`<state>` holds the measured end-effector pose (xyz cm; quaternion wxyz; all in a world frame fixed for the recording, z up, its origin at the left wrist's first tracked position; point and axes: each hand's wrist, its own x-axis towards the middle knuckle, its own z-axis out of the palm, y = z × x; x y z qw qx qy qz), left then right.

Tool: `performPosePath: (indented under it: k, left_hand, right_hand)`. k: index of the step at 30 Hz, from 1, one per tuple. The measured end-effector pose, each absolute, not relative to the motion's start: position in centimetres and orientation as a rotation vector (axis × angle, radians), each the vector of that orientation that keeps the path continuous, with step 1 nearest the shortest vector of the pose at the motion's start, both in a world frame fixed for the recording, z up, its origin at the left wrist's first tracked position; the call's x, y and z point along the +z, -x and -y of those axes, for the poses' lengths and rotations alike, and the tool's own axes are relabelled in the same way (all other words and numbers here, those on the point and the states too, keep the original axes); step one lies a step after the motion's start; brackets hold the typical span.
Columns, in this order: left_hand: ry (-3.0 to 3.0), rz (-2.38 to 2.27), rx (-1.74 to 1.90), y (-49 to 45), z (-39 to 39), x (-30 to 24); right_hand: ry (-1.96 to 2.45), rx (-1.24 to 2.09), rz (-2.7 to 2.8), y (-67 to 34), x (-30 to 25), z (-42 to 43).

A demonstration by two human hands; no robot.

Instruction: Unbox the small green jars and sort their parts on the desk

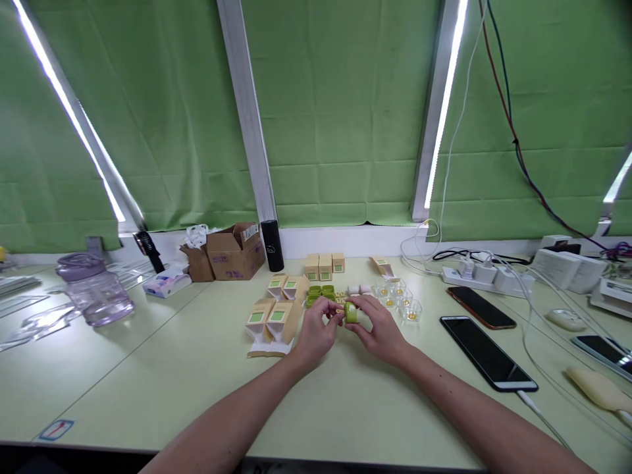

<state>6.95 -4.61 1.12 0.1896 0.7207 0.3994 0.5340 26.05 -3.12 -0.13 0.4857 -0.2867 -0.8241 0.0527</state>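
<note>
In the middle of the table, my right hand (pixel 382 329) grips a small shiny green cap-like piece (pixel 350 312) between thumb and fingers. My left hand (pixel 318 329) is closed in a pinch right beside it, on a small yellowish piece (pixel 340 311) whose kind is too small to tell. Behind my hands sit several green square pieces (pixel 320 289), with small yellow pieces partly hidden. Two whitish round pieces (pixel 359 289) lie by my right fingers, next to several clear square cups (pixel 405 299) with gold centres. Open tan boxes (pixel 280 322) with green labels lie left of my left hand.
More small tan boxes (pixel 324 266) stand at the back. A black cylinder (pixel 272 245), a cardboard box (pixel 237 253) and a purple bottle (pixel 93 289) are to the left. Phones (pixel 486 352), cables and a power strip (pixel 486 280) lie to the right.
</note>
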Motion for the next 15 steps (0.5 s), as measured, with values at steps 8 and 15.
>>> performPosePath:
  k: [8, 15]
  left_hand:
    - [-1.976, -1.11, 1.483, -7.0, 4.7, 1.3]
    - [-1.961, -1.19, 1.519, -7.1, 4.3, 0.9]
  right_hand:
    - [0.683, 0.248, 1.985, -26.0, -0.3, 3.0]
    - [0.652, 0.846, 1.713, -24.9, -0.5, 2.9]
